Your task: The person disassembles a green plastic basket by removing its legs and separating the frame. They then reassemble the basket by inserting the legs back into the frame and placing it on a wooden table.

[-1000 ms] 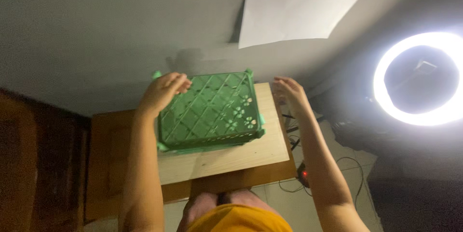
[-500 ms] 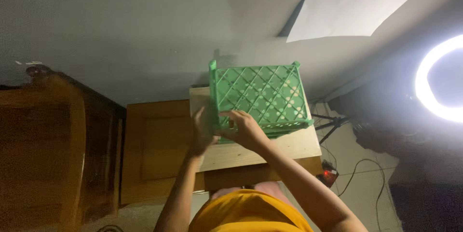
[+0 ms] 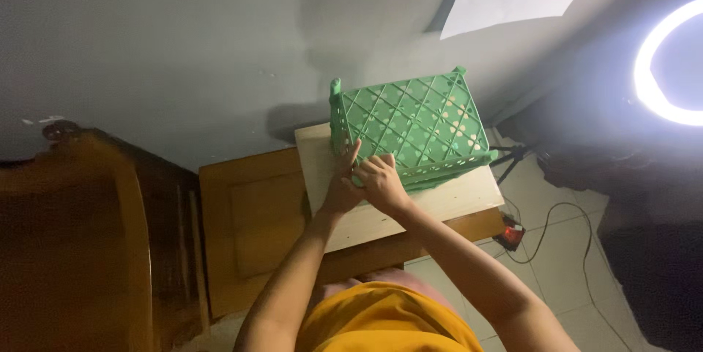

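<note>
1. Resting bottom-up on a pale board [image 3: 439, 206]: green crate [image 3: 410, 129], already flipped.
2. Left hand [image 3: 343, 189] at its 7 o'clock corner, fingers extended against the side wall.
3. Right hand [image 3: 382, 182] curled over the near rim; firmness of grasp cannot be told.
4. Not yet released.

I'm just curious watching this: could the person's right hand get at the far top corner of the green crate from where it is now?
Probably yes. The right hand rests on the near lower corner of the green crate, beside the left hand. Nothing stands between it and the far corner, and the arm is bent, so there seems reach to spare.
</note>
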